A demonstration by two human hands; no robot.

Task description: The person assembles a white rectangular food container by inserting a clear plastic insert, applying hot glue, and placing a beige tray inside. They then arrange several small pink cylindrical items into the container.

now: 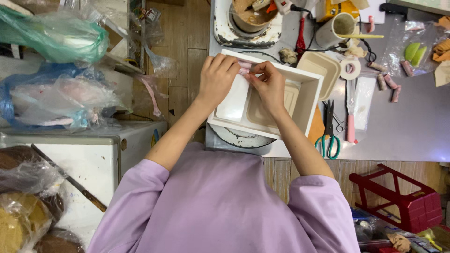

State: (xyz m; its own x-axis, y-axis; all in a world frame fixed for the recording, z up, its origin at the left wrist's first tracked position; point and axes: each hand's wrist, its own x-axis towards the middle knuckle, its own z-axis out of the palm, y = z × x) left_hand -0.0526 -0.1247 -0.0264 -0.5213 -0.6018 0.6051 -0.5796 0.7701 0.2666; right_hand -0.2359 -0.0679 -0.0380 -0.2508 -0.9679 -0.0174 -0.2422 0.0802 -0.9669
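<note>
Overhead view of a cluttered work surface, read from left to right. Upper left of the frame: green plastic bag above a blue plastic bag, both crumpled and resting on a white cabinet. Lower left: brown rounded items in clear wrap, with a long brown stick lying diagonally across the cabinet top.

Centre: a person in a lilac top reaches both forearms up the frame to a white rectangular box, which sits tilted on the near edge of a grey table over a round white turntable. A beige tray lies inside the box. The left hand has its fingers curled closed over the far left rim of the box, and the right hand is beside it, with thumb and fingertips pinched shut on a small pale pink strip at that same rim. The two hands touch at the fingertips.

Upper centre: a second wheel with a clay-smeared bowl. Right of the box: a beige dish, a roll of tape, green-handled scissors, a pink-handled knife, and several pink cylinders scattered on the table. Upper right: a white cup and green wedges in clear plastic. Lower right: a red plastic stool on the wooden floor.
</note>
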